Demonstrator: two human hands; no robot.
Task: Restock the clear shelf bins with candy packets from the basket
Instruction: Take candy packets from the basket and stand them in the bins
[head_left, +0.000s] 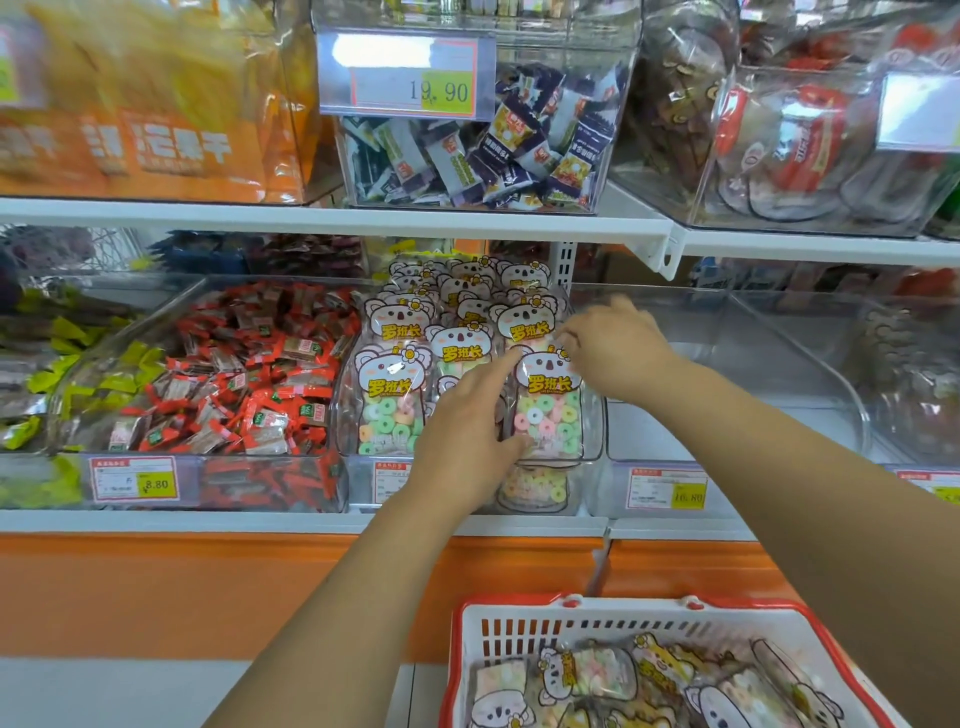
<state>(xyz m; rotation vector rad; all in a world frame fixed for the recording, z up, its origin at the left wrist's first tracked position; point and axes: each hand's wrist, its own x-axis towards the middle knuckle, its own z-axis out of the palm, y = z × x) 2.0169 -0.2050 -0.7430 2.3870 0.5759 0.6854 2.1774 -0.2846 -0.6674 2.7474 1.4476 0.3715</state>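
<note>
The clear middle bin (595, 436) on the lower shelf holds several koala-print packets of pastel ring candy standing in rows. My left hand (467, 431) lies against the front right candy packet (550, 410), with the index finger straight along its upper left edge and the thumb on its lower left. My right hand (615, 348) pinches that packet's top right corner with curled fingers. A white basket with a red rim (519, 605) sits at the bottom right, and more of the same packets (613, 673) lie in it.
Left of the koala bin is a bin of red-wrapped candies (234, 384). To the right stands a clear bin (727, 364) that looks nearly bare. The upper shelf edge (363, 221) overhangs the bins and carries a bin of dark packets (493, 145).
</note>
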